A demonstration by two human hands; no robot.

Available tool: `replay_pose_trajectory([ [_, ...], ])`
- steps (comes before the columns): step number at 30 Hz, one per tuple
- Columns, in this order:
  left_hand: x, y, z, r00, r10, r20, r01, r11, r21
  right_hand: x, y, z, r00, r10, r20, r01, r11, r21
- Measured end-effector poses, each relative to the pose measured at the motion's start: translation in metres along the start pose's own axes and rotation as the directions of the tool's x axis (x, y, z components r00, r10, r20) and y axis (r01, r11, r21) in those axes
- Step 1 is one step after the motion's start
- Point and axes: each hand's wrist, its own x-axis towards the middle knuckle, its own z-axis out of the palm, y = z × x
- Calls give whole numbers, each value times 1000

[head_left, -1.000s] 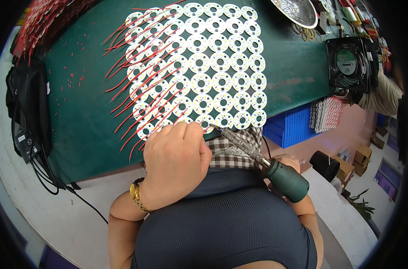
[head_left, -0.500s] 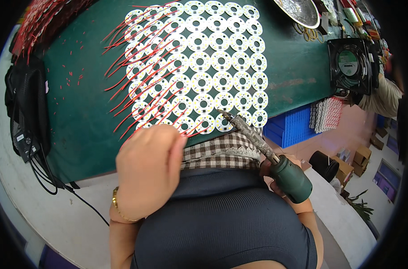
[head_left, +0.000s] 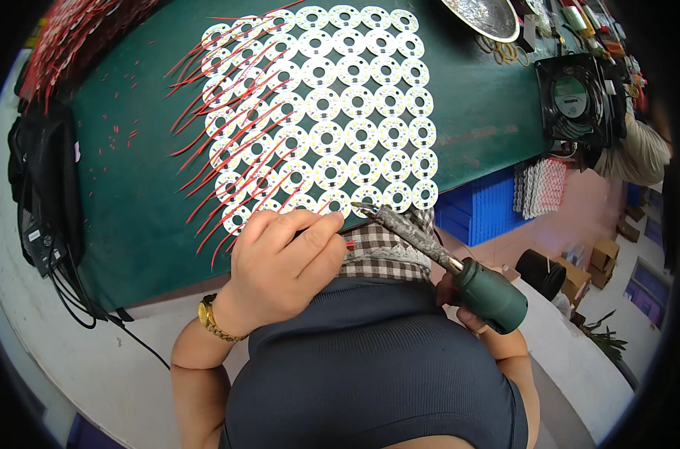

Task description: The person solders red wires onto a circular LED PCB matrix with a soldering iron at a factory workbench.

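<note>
The wire point(head_left: 349, 243) is pinched in the left hand point(head_left: 284, 266) at the near edge of the board panel point(head_left: 325, 112). The right hand point(head_left: 467, 303) grips the iron point(head_left: 437, 254). Keep the wire end steady on its pad; apply the tip briefly.

- Your left hand point(head_left: 280, 266) is sitting in front of your chest, knuckles up, fingers curled inward and pinching together at the tips.
- Your left wrist is bending slightly, with the forearm rising from the lower edge and angling up to the right.
- Your right hand point(head_left: 467, 303) is staying low at your right side, mostly hidden, fingers wrapping in a closed grip.
- Your right forearm is running down along your side.
</note>
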Motion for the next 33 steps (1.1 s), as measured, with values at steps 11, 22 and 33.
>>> replay_pose_trajectory([
  [11,-1,-3,5,999,10,-37,-9,1000,9,2,3,4,990,-141,10,132,898,-419],
  [22,-2,-5,7,1000,12,-29,-12,999,30,9,9,-1,954,-289,81,290,819,-495],
  [33,-3,-5,10,1000,8,-28,-6,999,50,15,16,3,950,-313,15,294,875,-385],
])
